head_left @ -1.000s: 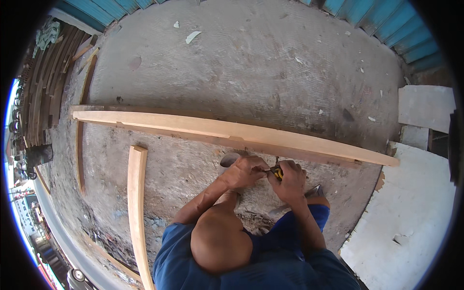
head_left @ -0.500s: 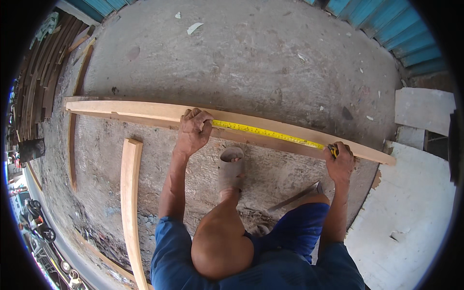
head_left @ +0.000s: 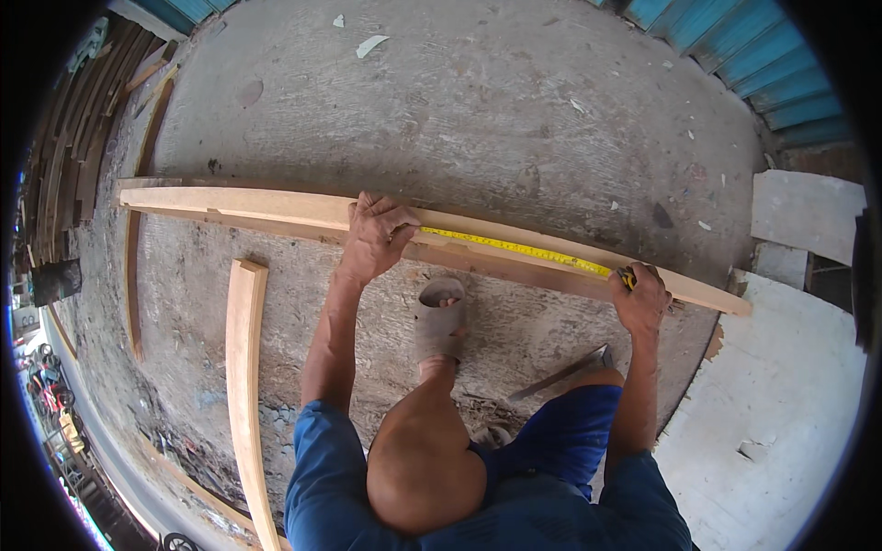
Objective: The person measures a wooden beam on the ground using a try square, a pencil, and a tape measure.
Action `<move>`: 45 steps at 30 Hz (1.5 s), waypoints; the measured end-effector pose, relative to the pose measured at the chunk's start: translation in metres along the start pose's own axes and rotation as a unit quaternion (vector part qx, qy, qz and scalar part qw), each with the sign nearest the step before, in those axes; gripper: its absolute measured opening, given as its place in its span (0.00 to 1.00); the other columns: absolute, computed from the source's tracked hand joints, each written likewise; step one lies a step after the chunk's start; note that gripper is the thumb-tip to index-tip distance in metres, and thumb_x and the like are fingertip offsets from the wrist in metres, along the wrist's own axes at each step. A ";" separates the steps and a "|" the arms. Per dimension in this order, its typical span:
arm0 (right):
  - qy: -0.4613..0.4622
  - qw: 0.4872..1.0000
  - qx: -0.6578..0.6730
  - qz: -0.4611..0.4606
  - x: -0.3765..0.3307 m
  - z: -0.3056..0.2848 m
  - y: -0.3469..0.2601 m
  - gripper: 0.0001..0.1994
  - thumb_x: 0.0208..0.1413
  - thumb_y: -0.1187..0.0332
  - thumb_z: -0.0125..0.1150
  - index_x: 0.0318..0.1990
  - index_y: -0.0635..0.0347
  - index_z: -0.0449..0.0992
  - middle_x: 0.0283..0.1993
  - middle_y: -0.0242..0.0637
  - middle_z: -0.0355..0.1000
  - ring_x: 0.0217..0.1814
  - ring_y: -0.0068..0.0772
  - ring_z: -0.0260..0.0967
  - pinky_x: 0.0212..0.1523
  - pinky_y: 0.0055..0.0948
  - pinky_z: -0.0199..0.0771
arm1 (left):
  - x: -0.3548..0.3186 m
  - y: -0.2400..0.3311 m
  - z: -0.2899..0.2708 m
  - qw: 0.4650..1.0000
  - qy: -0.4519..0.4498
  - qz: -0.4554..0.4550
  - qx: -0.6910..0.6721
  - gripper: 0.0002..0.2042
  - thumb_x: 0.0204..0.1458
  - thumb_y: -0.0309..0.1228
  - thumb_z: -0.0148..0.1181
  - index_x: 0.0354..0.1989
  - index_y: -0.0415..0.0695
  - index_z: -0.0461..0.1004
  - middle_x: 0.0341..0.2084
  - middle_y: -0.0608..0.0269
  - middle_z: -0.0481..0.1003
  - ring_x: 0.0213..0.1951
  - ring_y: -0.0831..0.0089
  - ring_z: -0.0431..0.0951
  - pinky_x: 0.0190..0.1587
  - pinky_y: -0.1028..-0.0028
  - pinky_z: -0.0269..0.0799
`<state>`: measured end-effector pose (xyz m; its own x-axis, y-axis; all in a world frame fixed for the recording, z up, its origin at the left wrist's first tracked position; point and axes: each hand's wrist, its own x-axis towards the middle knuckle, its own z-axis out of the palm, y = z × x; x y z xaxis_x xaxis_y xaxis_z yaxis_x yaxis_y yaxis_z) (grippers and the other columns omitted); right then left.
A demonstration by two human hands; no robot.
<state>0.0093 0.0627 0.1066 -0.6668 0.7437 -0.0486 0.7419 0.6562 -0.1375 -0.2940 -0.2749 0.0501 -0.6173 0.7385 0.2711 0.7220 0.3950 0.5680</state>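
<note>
A long pale wooden beam (head_left: 266, 204) lies across in front of me, slanting down to the right. Along it stretches the yellow blade of a tape measure (head_left: 514, 246). My left hand (head_left: 375, 241) is closed over the beam near its middle, thumb and fingers pinching the blade's left end, which they hide. Nearer the beam's right end, my right hand (head_left: 643, 299) is wrapped round the black and yellow tape case (head_left: 627, 276), mostly covered by the fingers. My sandalled foot (head_left: 441, 317) rests on the floor just below the beam, between my hands.
Another pale beam (head_left: 244, 386) lies lengthwise at left. A dark, thin metal-looking tool (head_left: 560, 375) is by my knee. White sheets (head_left: 763, 413) cover the right floor. Dark planks (head_left: 69, 138) are stacked far left; blue corrugated panels (head_left: 735, 55) stand at the back.
My left hand has shifted slightly right along the beam, and a shorter stretch of blade shows. My right hand keeps the tape case in nearly the same place.
</note>
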 end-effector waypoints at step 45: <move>-0.019 0.997 0.012 -0.068 -0.026 0.039 -0.114 0.33 0.51 0.48 0.74 0.60 0.55 0.71 0.60 0.47 0.58 0.58 0.58 0.62 0.57 0.59 0.65 | 0.004 0.001 0.002 0.999 -0.038 -0.001 0.017 0.08 0.46 0.25 0.70 0.31 0.54 0.78 0.38 0.74 0.77 0.48 0.59 0.69 0.47 0.53 0.59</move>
<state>-0.0605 -0.0368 0.0855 -0.7643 0.6416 -0.0652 0.6421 0.7478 -0.1691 -0.2949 -0.2708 0.0505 -0.5940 0.7768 0.2092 0.7316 0.4134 0.5421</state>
